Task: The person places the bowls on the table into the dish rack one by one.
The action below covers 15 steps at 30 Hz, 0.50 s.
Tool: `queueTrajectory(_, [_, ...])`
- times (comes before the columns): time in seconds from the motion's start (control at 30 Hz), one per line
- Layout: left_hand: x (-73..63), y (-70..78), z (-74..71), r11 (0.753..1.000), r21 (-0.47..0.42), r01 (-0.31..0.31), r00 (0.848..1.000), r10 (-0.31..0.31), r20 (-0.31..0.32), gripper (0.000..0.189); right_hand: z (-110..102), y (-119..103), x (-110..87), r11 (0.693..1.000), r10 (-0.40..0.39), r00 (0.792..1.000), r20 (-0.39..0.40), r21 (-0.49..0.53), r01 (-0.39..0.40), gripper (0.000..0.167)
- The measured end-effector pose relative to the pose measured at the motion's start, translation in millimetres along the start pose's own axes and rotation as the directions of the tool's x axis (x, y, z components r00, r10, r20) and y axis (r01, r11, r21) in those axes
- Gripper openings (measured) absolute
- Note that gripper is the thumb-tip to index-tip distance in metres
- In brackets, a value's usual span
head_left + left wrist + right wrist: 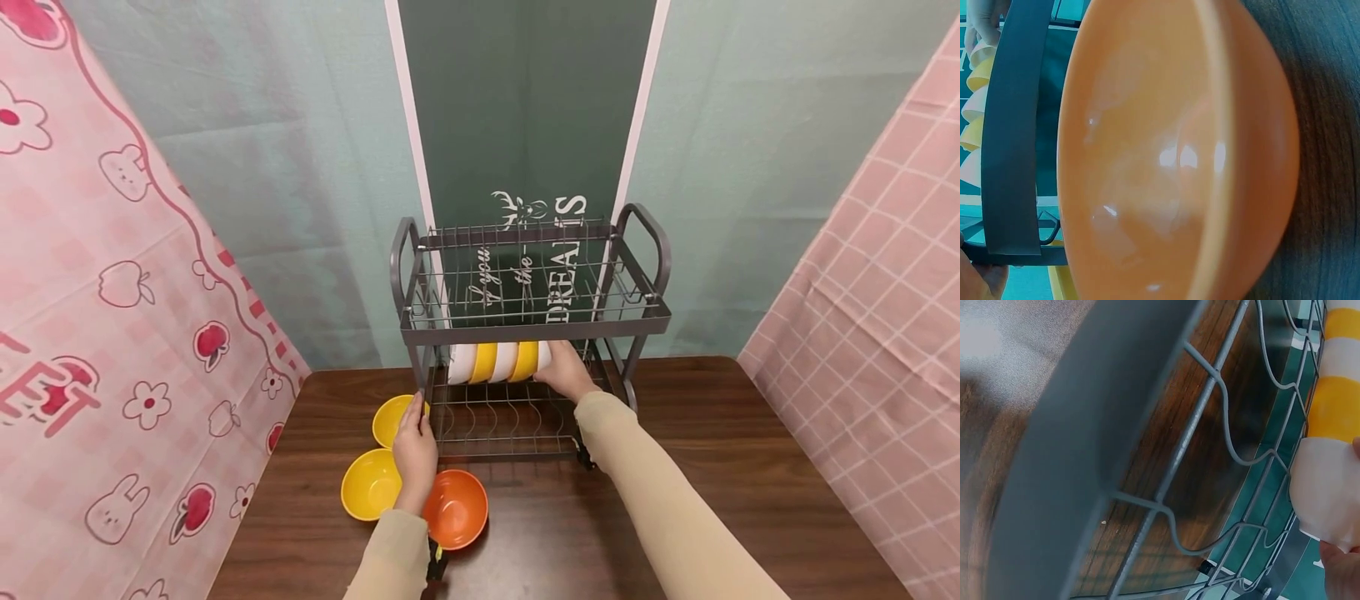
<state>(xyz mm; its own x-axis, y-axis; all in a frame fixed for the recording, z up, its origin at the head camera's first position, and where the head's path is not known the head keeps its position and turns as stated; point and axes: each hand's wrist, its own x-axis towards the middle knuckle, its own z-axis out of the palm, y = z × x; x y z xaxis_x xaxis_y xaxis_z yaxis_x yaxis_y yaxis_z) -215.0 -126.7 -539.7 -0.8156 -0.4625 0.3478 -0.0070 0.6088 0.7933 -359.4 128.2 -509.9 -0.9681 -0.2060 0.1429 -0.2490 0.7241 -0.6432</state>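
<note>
On the lower tier of a dark two-tier dish rack, white and yellow bowls stand on their sides in a row. My right hand grips the white bowl at the row's right end, thumb and a finger on its edges. At the rack's front left, my left hand holds the frame, a finger and thumb either side of a dark bar. Beside that hand are two yellow bowls and, below the wrist, an orange bowl, which fills much of the left wrist view.
The rack's upper tier is a wire grid above the row of bowls. Wavy wire dividers line the lower tier. All stands on a dark wooden table, with a green printed cloth hanging behind and pink cloths at both sides.
</note>
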Motion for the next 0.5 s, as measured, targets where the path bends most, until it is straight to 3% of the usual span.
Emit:
queueTrajectory(0.33, [0.0,0.6,-0.4,1.0,-0.005,-0.026,1.0,0.026,-0.002,0.043,3.7,4.6,2.1,0.986,0.012,1.0,0.001,0.166,-0.012,0.074])
queueTrajectory(0.5, [-0.1,-0.2,-1.0,1.0,-0.011,-0.027,1.0,0.027,-0.001,0.044,4.9,4.0,0.8,0.977,0.003,1.0,0.001,0.214,-0.003,0.077])
